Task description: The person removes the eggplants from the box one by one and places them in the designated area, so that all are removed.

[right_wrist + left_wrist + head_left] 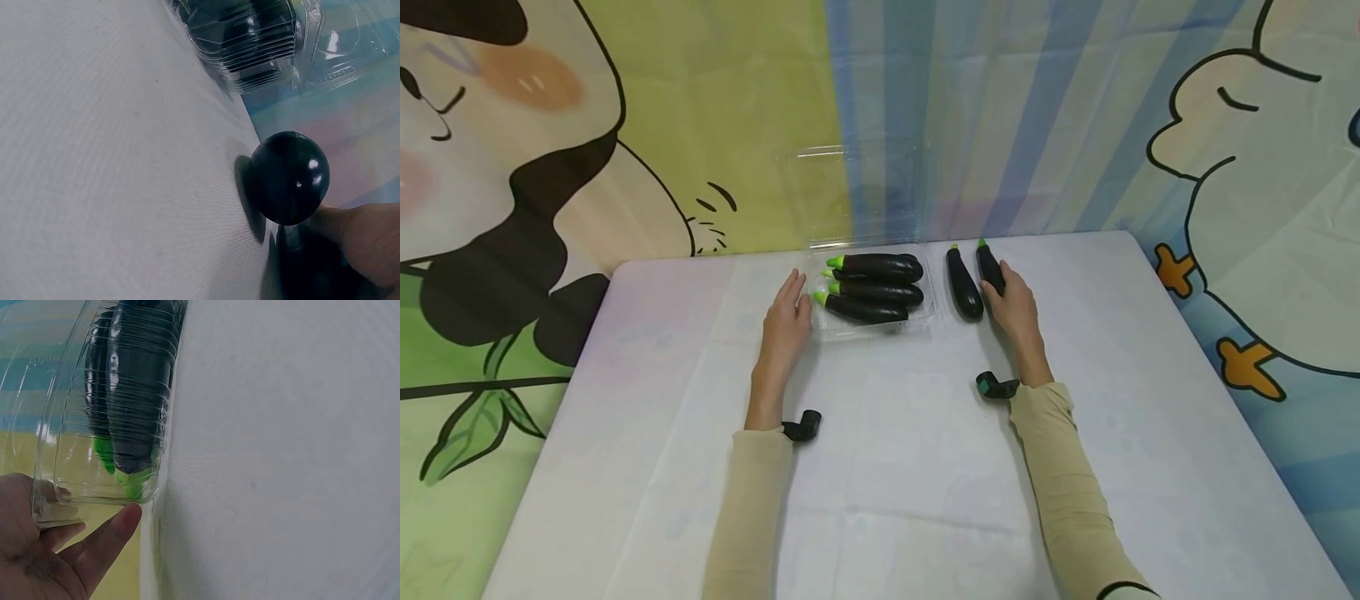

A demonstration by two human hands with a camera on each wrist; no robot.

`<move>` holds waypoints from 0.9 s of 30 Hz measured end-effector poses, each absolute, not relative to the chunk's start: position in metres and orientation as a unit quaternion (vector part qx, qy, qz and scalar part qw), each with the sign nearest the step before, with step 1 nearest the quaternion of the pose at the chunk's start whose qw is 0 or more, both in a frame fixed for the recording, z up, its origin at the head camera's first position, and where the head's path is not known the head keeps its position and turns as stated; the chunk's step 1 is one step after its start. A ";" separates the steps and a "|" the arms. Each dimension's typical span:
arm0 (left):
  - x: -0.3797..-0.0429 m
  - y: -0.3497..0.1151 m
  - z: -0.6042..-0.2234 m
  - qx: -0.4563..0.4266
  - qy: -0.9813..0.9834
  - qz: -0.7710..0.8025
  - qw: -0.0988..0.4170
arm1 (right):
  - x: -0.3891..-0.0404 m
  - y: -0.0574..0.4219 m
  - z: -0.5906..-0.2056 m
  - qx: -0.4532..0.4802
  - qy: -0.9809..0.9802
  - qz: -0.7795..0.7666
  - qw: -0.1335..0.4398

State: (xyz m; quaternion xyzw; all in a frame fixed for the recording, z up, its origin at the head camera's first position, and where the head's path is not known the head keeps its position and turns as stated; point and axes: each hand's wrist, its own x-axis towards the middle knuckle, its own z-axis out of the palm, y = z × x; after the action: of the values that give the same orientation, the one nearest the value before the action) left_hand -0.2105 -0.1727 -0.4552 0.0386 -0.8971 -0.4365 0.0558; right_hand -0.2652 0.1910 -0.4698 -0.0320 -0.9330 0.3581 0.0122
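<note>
Filling the far left, a pale cartoon animal with black patches (568, 200) is printed on the green-and-yellow part of the backdrop behind a white-covered table (887, 475). Next comes the person's left hand (785, 323), in a tan sleeve (748, 508); its fingers are extended, touching the left end of a clear, ribbed plastic box (930, 310). The box's transparent hinged lid (857, 196) stands raised at the back. Inside lie four glossy, dark purple eggplants with bright green stems (880, 293), side by side, stems pointing left. Just right of the box, a loose, plump dark eggplant (964, 285) lies on the table, stem pointing away from the person. Beside it, the right hand (1017, 312) grips a second loose dark eggplant (990, 267) between thumb and fingers, its green stem also pointing away. At far right, the backdrop shows a rounded white cartoon figure (1277, 250) with orange feet.
</note>
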 end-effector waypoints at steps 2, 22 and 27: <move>-0.211 -0.173 -0.455 0.039 -0.897 -0.437 0.056 | -0.265 0.190 -0.469 -0.033 -0.932 0.361 0.012; -0.212 -0.174 -0.455 0.047 -0.891 -0.448 0.050 | -0.267 0.187 -0.470 -0.029 -0.937 0.347 0.020; -0.211 -0.174 -0.455 0.046 -0.893 -0.446 0.048 | -0.267 0.187 -0.470 -0.033 -0.937 0.347 0.021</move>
State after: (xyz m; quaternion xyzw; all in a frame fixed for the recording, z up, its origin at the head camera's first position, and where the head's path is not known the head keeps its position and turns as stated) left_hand -0.2108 -0.1736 -0.4555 0.0461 -0.8928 -0.4456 0.0478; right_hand -0.2670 0.1866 -0.4697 -0.0334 -0.9369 0.3473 0.0207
